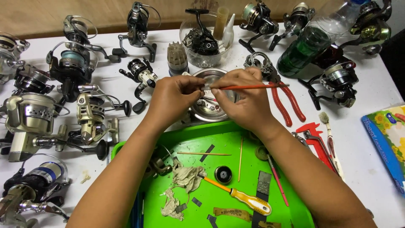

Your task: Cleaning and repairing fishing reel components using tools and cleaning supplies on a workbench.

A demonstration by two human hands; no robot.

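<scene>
A small pale part [206, 86], too tiny to make out clearly, is pinched between the fingertips of the left hand [173, 96] over the middle of the table; its shape cannot be told beyond a light, whitish speck. The right hand [244, 99] meets it from the other side, fingers closed on a thin red-handled brush [253, 87] that lies level, its tip at the part and its handle pointing right. Directly beneath the hands sits a round metal dish [209, 107], shiny and shallow, just beyond the far edge of a bright green tray [219, 141]; on the tray lie a yellow-handled screwdriver [244, 198], crumpled rags [185, 177] and thin wooden sticks [211, 153]. Red-handled pliers [287, 99] rest just right of the right hand; a clear plastic tub [204, 40] holding a black reel stands behind the dish; fishing reels [74, 63] crowd the white table [371, 164] at left and along the back.
</scene>
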